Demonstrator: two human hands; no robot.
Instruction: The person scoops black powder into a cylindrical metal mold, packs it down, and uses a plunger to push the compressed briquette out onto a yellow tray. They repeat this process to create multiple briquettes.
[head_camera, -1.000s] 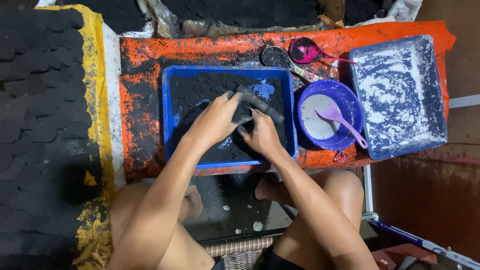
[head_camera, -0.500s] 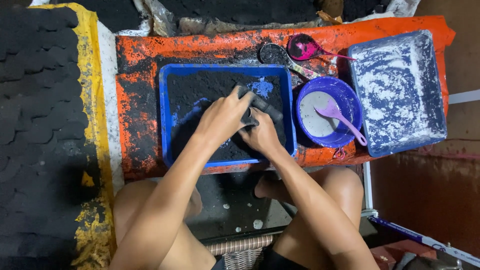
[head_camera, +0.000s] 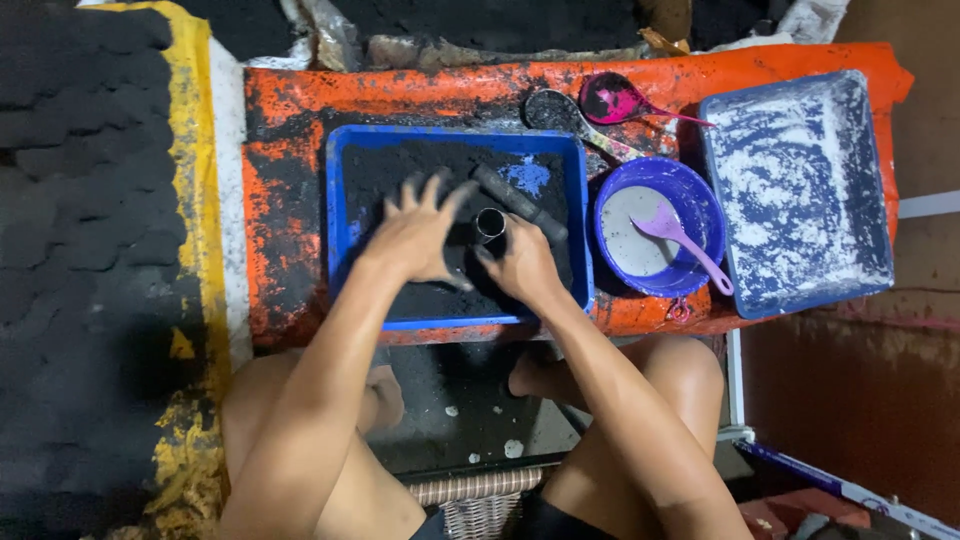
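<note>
Since a moment ago the left hand (head_camera: 415, 238) has let go and pulled back to the left, and now the top of the small metal tube (head_camera: 489, 224) shows. That tube is a short round pipe, shiny grey, dirty with black dust, and its open mouth looks like a dark ring. It stands up in the blue tray (head_camera: 340, 250), which is full of black powder (head_camera: 400, 170), a bit to the right of the tray's middle. Its long way runs up and down, so the open end points up at the camera. The left hand hovers flat over the powder, just beside the tube, with its fingers spread wide apart and holding nothing. The right hand (head_camera: 525, 268) sits on the near right side of the tube with its fingers curled around the lower part, gripping it. Both arms reach forward from the knees to the tray. A dark stick (head_camera: 520, 205) lies in the powder just behind the tube, slanting from upper left to lower right. Next to the tray on the right is a purple bowl (head_camera: 690, 200) with white paste and a light purple spoon (head_camera: 685, 240) in it. Farther right is another blue tray (head_camera: 800, 190) dusted with white powder. All of it rests on an orange board (head_camera: 290, 120) smeared with black.
</note>
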